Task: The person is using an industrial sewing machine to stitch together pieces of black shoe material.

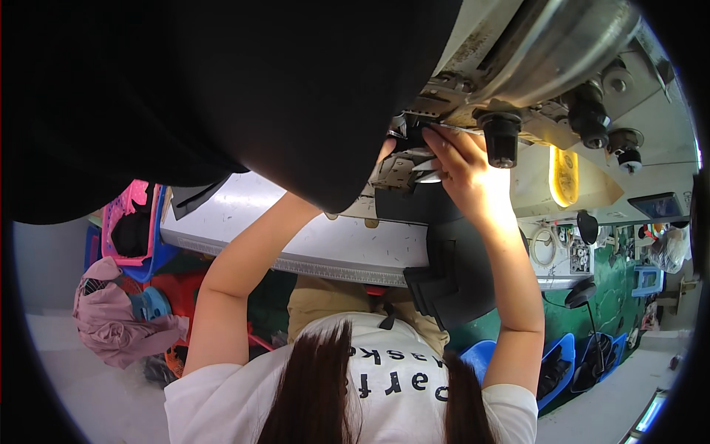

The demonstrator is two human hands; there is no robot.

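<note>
My right hand (462, 166) is at the sewing machine's needle area, fingers closed and fingertips at a small black piece (423, 133). Two silver pointed blades, apparently thread snips (427, 172), stick out from under its palm. A large dark shape hides most of my left hand (386, 149); only a bit of finger shows left of the metal machine bed plate (396, 170). What it holds is hidden. Black sheet-like pieces (458, 270) hang in a stack over the table's near edge, beneath my right forearm.
The machine head (555, 52) with black knobs (503, 137) overhangs my right hand. A ruler strip runs along the white table's edge (296, 265). Left stand a pink basket (111, 222) and a mauve cloth (126, 318); blue bins (558, 370) hold dark items at right.
</note>
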